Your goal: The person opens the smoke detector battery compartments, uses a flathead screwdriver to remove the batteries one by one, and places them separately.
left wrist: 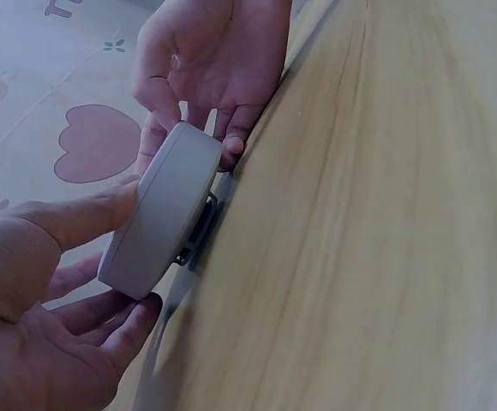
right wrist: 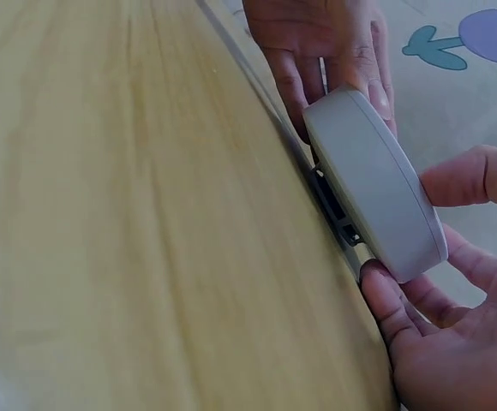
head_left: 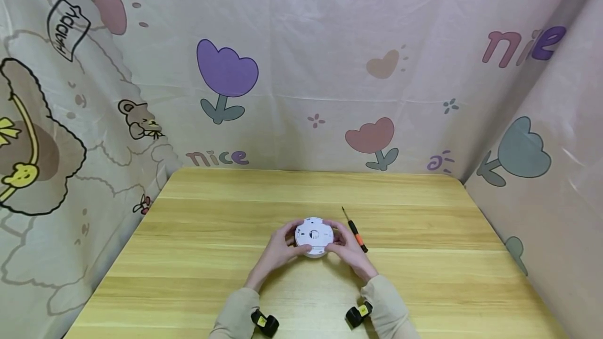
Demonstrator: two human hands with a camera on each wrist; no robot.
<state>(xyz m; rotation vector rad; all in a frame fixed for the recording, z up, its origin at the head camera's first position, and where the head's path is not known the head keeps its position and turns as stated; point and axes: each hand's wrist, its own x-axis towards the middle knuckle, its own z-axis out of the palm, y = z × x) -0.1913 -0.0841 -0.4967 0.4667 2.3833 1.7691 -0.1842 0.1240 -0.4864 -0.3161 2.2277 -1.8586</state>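
1. Beige padded sleeves (head_left: 234, 313) cover both forearms at the near side, each with a small black device bearing a yellow label (head_left: 265, 323) at the wrist.
2. Beyond them, the left hand (head_left: 279, 250) is clamped on the left side of a round white plastic disc-shaped housing (head_left: 314, 242), its thumb on the near part of the rim.
3. The right hand (head_left: 346, 247) grips the opposite side in the same way, thumb also near the front.
4. The housing sits between the hands, its marked face up; a dark bracket-like part (right wrist: 336, 205) shows beneath it. Whether that part touches the pale yellow wood-grain tabletop (head_left: 198, 234) cannot be told.
5. Just beside the right hand, a black-and-orange screwdriver (head_left: 355, 230) lies on the tabletop, its tip pointing away.
6. Farthest back hangs pale printed cloth (head_left: 301, 41) with a purple tulip (head_left: 227, 72).
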